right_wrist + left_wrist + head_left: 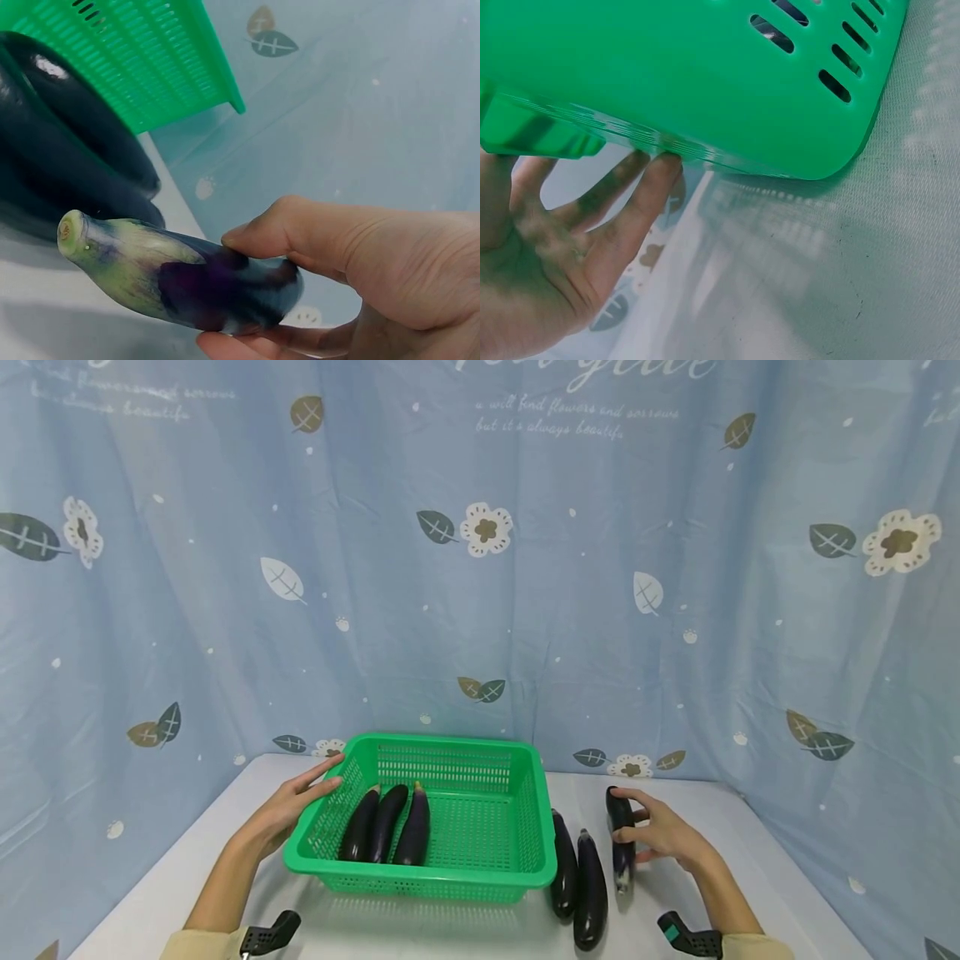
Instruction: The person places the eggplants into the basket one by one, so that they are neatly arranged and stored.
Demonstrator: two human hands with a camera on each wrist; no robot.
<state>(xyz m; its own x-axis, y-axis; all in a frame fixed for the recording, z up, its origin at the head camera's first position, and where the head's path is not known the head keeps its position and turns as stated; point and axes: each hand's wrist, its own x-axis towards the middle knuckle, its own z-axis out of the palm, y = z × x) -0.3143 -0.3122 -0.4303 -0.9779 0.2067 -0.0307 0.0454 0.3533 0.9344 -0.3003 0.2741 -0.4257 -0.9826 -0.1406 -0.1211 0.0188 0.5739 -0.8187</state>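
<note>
Two pale sleeves, the left sleeve (201, 945) and the right sleeve (757, 947), frame the near edge of the scene, a black device (272, 935) at the left wrist and a second black device (692, 938) at the right. On a white desk (787, 893), a glossy dark eggplant (590, 893) lies just right of a green basket (420, 875), its stem end pointing away from the person, with a companion eggplant (565, 868) alongside, between it and the basket, partly hidden by the rim. Farther right, the person's right hand (663, 835) grips a third eggplant (621, 831), fingers and thumb closed around the dark, rounded end while the pale green stem end points back toward the person; whether it touches the desk cannot be told. Across the desk, the left hand (288, 806) reaches to the basket's left side, its fingers extended and spread, fingertips touching the outside of the wall, holding nothing in a grasp. Inside the basket, a left eggplant (360, 827), a middle eggplant (387, 827) and a right eggplant (414, 831) lie side by side toward the left wall. Behind them all hangs a blue curtain (570, 610) printed with leaves, white flowers and lines of script
</note>
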